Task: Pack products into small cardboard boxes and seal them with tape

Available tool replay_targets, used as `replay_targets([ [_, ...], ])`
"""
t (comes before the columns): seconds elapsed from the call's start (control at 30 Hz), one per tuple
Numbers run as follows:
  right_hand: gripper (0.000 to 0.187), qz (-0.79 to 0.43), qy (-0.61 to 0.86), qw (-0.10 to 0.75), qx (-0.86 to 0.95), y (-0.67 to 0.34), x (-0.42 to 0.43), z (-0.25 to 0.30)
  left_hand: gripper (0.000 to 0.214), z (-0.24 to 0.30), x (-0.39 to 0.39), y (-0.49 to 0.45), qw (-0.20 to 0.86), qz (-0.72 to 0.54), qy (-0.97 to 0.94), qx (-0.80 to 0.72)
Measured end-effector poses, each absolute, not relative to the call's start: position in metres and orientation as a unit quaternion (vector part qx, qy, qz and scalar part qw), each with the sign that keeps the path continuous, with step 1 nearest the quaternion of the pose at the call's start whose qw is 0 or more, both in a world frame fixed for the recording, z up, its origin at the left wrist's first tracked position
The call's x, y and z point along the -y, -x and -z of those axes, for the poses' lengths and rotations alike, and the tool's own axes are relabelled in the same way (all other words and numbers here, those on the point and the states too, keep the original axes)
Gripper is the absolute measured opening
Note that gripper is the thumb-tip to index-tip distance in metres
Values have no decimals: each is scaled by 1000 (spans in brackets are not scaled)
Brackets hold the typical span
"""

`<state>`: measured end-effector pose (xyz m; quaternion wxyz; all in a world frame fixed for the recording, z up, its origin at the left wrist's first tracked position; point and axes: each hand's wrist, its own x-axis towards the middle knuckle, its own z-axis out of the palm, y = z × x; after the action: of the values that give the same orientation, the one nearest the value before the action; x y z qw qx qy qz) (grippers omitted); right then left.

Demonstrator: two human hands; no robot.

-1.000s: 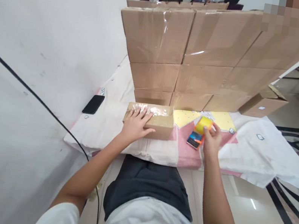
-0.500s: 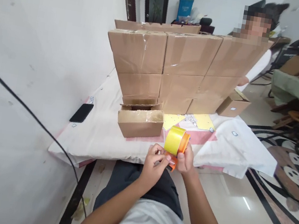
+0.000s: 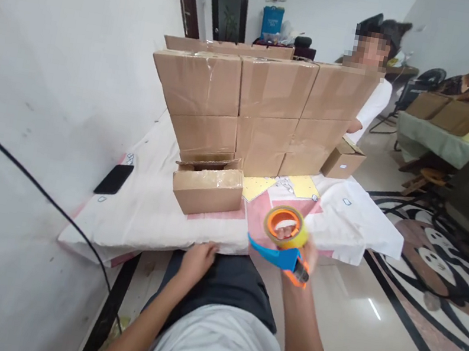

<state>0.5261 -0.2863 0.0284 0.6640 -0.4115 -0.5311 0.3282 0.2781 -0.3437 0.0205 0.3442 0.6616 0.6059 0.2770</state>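
Observation:
My right hand is closed on a tape dispenser, which has a blue and orange body and a roll of yellow tape. The roll's round side faces me, and the dispenser is held above the table's front edge. My left hand is closed, with its fingers curled together over my lap by the edge of the cloth. Whatever it may hold is hidden. Just beyond it stands a small cardboard box with its top flaps raised.
Stacked cardboard boxes form a wall across the cloth-covered table. A black phone lies at the left. One small box stands at the right end, near a person behind the stack. A cable crosses the left side.
My left hand has left the tape dispenser and moved left and down to the table edge. My right hand has turned the dispenser, so its blue side and the roll's hollow core now show.

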Motion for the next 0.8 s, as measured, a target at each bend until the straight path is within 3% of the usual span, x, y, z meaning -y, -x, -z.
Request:
replay_targets([
  [0.13,46,-295,433,742,418,-535,244,-45,40,-49,331,-239,414,-380,-612,-557],
  [0.27,54,-292,502,645,497,-519,185,-37,55,-91,306,-237,477,-494,-554,-471],
  [0.43,64,-218,563,616,506,-514,194,-46,44,-114,297,-247,470,-517,-550,-458],
  [0.53,56,-184,513,583,603,-485,237,-76,41,-109,310,-255,415,-502,-583,-486],
  [0.63,20,-238,391,502,734,-445,258,-116,55,-103,318,-255,330,-468,-639,-513],
  [0.73,22,-207,380,517,738,-423,233,-151,76,-105,304,-237,237,-458,-648,-560],
  [0.8,20,-193,389,493,754,-417,200,-168,81,-112,281,-222,115,-469,-643,-595],
])
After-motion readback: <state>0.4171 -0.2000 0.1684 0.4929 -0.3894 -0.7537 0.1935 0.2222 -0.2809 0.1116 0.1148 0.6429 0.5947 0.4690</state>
